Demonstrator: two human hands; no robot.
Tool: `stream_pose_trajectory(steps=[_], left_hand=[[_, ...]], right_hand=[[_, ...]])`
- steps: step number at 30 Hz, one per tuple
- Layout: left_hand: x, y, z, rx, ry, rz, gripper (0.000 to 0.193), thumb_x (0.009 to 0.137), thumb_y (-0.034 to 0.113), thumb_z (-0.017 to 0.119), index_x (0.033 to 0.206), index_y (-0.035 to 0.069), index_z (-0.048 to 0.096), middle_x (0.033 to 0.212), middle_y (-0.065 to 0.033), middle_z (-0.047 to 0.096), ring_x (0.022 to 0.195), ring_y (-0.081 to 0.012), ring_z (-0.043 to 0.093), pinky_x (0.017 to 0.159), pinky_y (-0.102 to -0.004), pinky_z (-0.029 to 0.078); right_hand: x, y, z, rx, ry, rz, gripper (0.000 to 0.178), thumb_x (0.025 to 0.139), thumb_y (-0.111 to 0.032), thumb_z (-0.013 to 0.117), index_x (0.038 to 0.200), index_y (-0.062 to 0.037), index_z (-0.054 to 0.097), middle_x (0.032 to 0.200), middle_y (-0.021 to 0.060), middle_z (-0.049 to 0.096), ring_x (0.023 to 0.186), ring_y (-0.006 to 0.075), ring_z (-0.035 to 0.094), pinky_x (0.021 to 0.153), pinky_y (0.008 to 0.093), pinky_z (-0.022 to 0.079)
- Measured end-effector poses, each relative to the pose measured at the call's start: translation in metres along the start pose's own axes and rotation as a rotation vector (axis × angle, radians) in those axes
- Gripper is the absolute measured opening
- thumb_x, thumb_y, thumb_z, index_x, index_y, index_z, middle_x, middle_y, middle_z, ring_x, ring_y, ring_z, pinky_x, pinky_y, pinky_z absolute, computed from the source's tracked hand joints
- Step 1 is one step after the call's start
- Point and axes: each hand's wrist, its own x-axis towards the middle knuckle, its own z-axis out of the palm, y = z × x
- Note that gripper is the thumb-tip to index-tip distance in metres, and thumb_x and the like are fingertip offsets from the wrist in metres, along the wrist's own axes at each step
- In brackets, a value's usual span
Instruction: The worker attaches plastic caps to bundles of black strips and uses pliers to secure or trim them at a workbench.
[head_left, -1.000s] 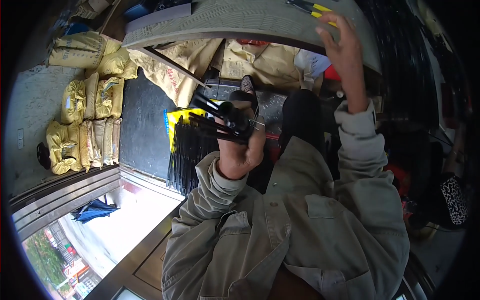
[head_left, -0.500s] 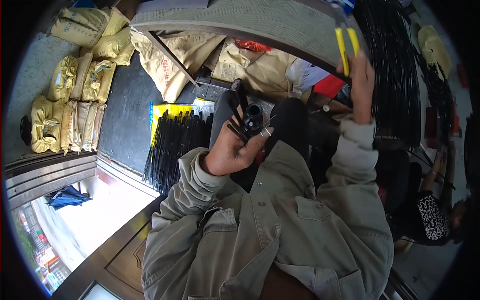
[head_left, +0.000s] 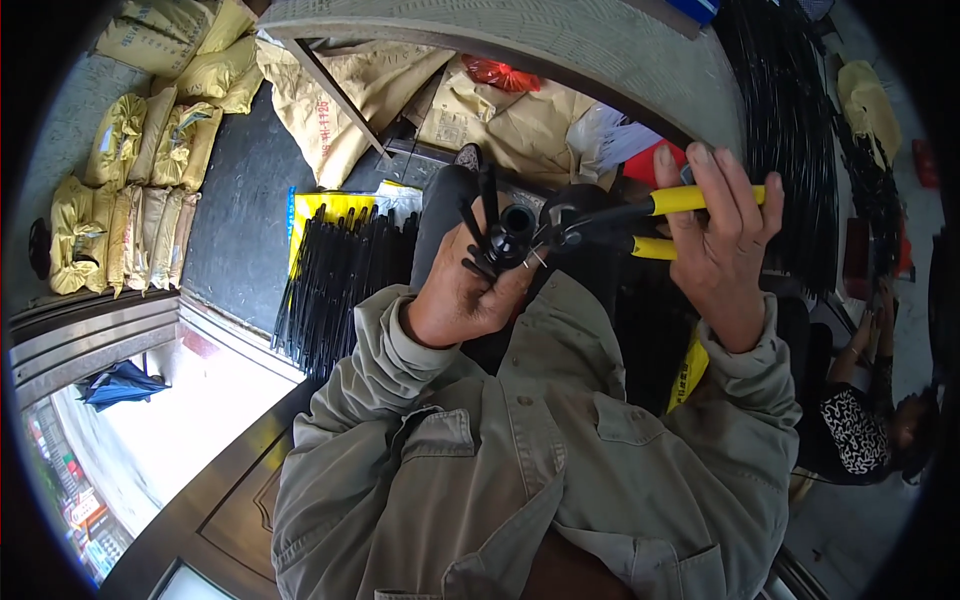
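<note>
Left hand (head_left: pixel 465 302): curled narrow around a hollow black fitting (head_left: pixel 511 247) and several slim black rods (head_left: pixel 487 190), thumb angled toward 2 o'clock.
Hollow black fitting: at 1 o'clock from the middle of the left hand, round mouth turned up to the camera.
Slim black rods: poking out of the same grasp, at 11 and 8 o'clock from the fitting.
Thin metal wires (head_left: pixel 536 256): just beside the fitting at 4 o'clock, near the left thumb.
Right hand (head_left: pixel 725 245): holding yellow-handled pliers (head_left: pixel 612 214), fingers loosely spread over the upper grip.
Yellow-handled pliers: reaching out at 9 o'clock from the right hand, handles well parted; head at 2 o'clock from the left hand, close to the wires, impossible to tell whether touching.
Rod pile (head_left: pixel 345 260): between 9 and 10 o'clock from the left hand, black, laid side by side over a yellow plastic bag (head_left: pixel 305 208).
Tabletop (head_left: pixel 520 28): grey, across 12 o'clock.
Black strips (head_left: pixel 785 130): hanging in a long bundle at 1 o'clock from the right hand.
Stacked sacks (head_left: pixel 118 140): far off at 10 o'clock.
Co-worker (head_left: pixel 855 430): in a black-and-white patterned garment, at 5 o'clock from the right hand.
</note>
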Motion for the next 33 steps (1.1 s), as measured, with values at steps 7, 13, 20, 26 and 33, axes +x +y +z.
stream_pose_trajectory(steps=[7,13,20,26,33], left_hand=[[-0.004,-0.003,0.001,-0.029,-0.057,0.042,0.018,0.077,0.001,0.055,0.09,0.002,0.042,0.082,-0.0089,0.045,0.072,-0.0185,0.044,0.065,-0.029,0.035],[-0.008,-0.005,0.007,-0.054,-0.001,-0.001,0.02,0.077,0.003,0.055,0.092,0.003,0.041,0.083,-0.0089,0.045,0.074,-0.0201,0.044,0.066,-0.0307,0.036],[-0.005,0.0,0.01,0.01,-0.019,0.02,0.022,0.077,0.003,0.054,0.095,0.003,0.042,0.084,-0.009,0.047,0.075,-0.0205,0.047,0.066,-0.0309,0.039],[0.005,0.016,0.005,-0.098,-0.242,-0.219,0.039,0.07,0.002,0.066,0.103,-0.001,0.048,0.09,-0.0142,0.056,0.073,-0.0258,0.058,0.062,-0.0297,0.044],[0.005,0.004,0.0,-0.248,-0.517,-0.049,0.053,0.061,0.017,0.078,0.104,0.001,0.054,0.104,-0.0112,0.059,0.075,-0.0219,0.06,0.067,-0.0281,0.046]], right_hand=[[-0.004,-0.003,0.004,-0.199,0.213,-0.114,0.022,0.076,-0.017,0.065,0.097,-0.012,0.062,0.113,0.0031,0.041,0.109,0.0194,0.043,0.105,0.0464,0.014],[-0.043,-0.053,0.013,-0.137,0.07,0.236,0.012,0.078,-0.009,0.062,0.089,-0.0082,0.062,0.109,0.0046,0.043,0.107,0.0204,0.044,0.1,0.0474,0.022],[-0.049,-0.046,-0.003,0.432,-0.142,0.279,0.011,0.079,-0.002,0.057,0.091,-0.0018,0.057,0.105,0.0093,0.049,0.098,0.0225,0.05,0.084,0.0412,0.038],[-0.041,0.022,-0.032,1.3,-0.801,0.117,0.032,0.077,0.001,0.057,0.107,-0.0006,0.047,0.099,0.0123,0.052,0.086,0.0251,0.055,0.073,0.0369,0.044],[-0.041,0.024,-0.027,2.13,-1.371,0.478,0.043,0.074,-0.005,0.064,0.109,-0.0013,0.039,0.097,0.0134,0.055,0.073,0.0222,0.06,0.061,0.0282,0.048]])
